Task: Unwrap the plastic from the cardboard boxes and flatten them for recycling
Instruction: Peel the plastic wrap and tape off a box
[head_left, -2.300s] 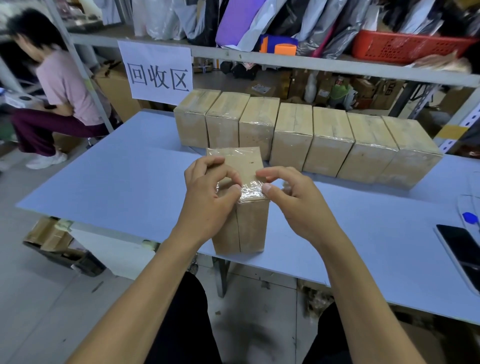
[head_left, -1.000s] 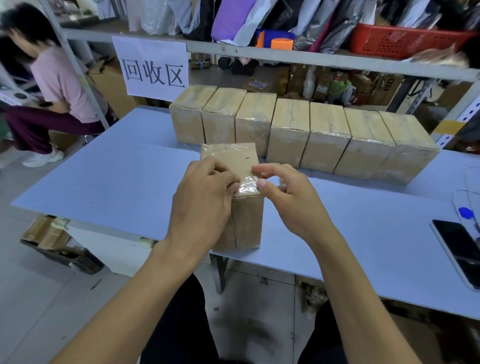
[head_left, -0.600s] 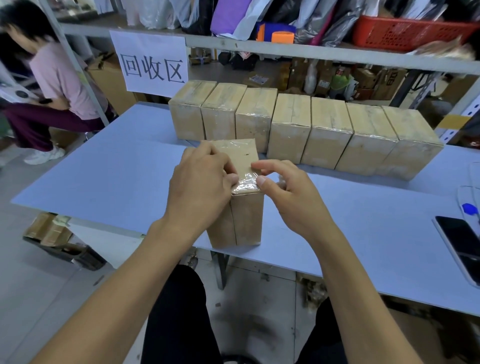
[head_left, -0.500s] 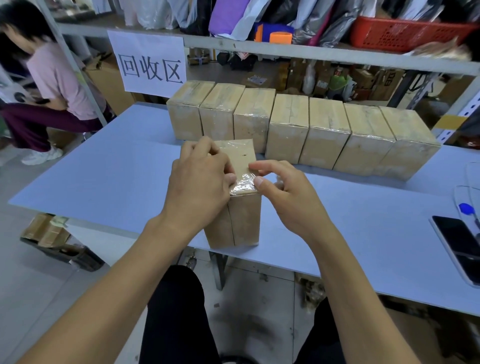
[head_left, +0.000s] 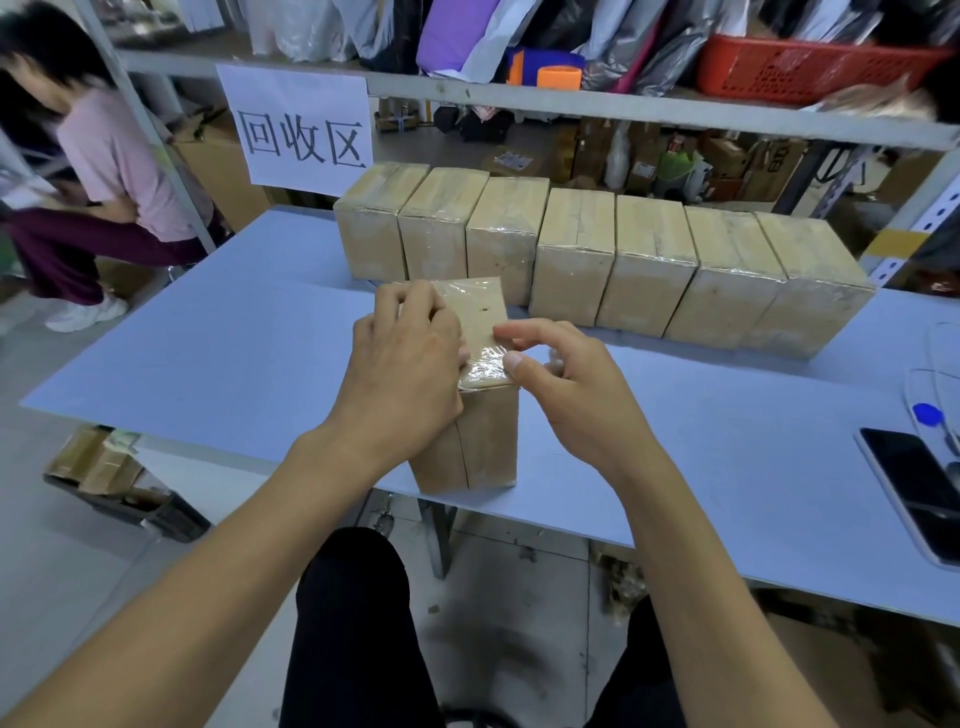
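Wrapped box stood upright at the table's near edge, both hands on its top.
Left hand (head_left: 402, 374) lay curled over the cardboard box (head_left: 480, 436); right hand (head_left: 563, 387) pinched the plastic wrap (head_left: 485, 366) at the top's near-right corner. Seven wrapped boxes (head_left: 644, 260) lined the blue table (head_left: 223, 353) farther back; phone (head_left: 914, 488) far right.

The left hand (head_left: 402, 371) hides the box's (head_left: 480, 436) near-left top corner.

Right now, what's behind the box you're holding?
A row of seven wrapped boxes stands behind the box; the left hand and the box hide some of the row's lower front.
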